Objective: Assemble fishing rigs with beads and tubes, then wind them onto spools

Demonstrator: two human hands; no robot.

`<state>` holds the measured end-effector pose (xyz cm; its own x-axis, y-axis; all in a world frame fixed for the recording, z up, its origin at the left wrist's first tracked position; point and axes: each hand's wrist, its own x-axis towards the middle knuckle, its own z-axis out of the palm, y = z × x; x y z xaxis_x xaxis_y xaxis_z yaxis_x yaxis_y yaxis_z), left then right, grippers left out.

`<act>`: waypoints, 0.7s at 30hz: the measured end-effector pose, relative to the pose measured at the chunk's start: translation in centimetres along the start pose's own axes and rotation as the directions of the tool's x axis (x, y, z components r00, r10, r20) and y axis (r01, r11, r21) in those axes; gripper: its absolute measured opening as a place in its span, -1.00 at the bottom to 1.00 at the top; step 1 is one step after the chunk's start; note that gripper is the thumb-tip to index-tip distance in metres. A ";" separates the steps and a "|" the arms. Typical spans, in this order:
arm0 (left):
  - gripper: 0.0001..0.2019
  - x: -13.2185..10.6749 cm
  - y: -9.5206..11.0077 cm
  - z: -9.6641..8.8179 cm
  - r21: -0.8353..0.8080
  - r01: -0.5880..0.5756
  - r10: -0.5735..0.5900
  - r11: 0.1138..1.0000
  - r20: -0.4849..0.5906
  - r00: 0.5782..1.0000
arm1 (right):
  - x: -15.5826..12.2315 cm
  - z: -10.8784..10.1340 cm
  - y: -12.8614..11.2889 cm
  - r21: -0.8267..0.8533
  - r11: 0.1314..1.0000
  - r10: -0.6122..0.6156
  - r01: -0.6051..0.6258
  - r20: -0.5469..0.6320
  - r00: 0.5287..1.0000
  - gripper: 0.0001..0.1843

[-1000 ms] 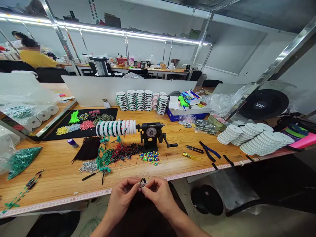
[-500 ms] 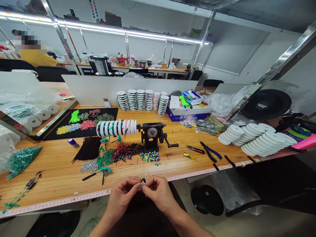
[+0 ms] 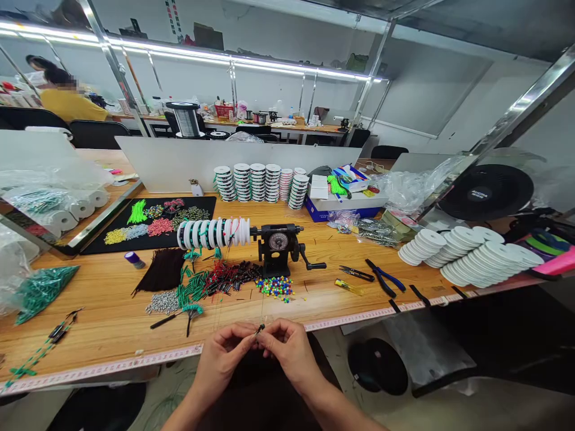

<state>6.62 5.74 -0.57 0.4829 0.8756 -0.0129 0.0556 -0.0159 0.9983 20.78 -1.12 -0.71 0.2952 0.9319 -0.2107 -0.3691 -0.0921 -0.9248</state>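
At the table's front edge, my left hand point(image 3: 226, 354) and my right hand point(image 3: 290, 353) meet fingertip to fingertip. Both are closed in a pinch on a small dark fitting point(image 3: 260, 328), whose exact kind is too small to make out. Thin clear line runs from near the fingers up toward the bench. Beyond them stands a black hand-cranked winder point(image 3: 277, 248) with white spools point(image 3: 211, 232) in a row on its shaft. Multicoloured beads point(image 3: 276, 287), red and black small parts point(image 3: 229, 278), green tubes point(image 3: 193, 285) and grey metal bits point(image 3: 162, 303) lie in piles before it.
Blue-handled pliers point(image 3: 385, 278), thread snips point(image 3: 356, 273) and a yellow cutter point(image 3: 348, 287) lie to the right. White discs point(image 3: 476, 254) are stacked at far right, near a black fan point(image 3: 485, 191). Wound spools point(image 3: 257, 182) stand behind. A black mat point(image 3: 188, 206) holds coloured piles.
My fingers have shifted slightly around the small fitting, and less of its silvery part shows. The view has drifted a little. Both hands stay together at the table edge.
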 end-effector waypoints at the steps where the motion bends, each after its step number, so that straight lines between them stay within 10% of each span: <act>1: -0.73 0.0 0.1 0.0 0.005 0.001 -0.001 1.000 0.000 1.000 | 0.1 0.0 0.0 -0.005 1.000 0.010 -0.010 -0.006 1.000 -0.47; 21: -0.83 -0.1 0.2 0.1 0.059 -0.037 0.039 0.998 -0.036 0.999 | -0.4 0.1 0.4 -0.361 0.923 -0.161 0.134 -0.045 0.986 -0.89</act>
<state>6.62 5.60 -0.38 0.4525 0.8913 0.0283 0.0890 -0.0768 0.9931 20.46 -1.50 -1.00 0.3907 0.9176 -0.0728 0.0172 -0.0864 -0.9961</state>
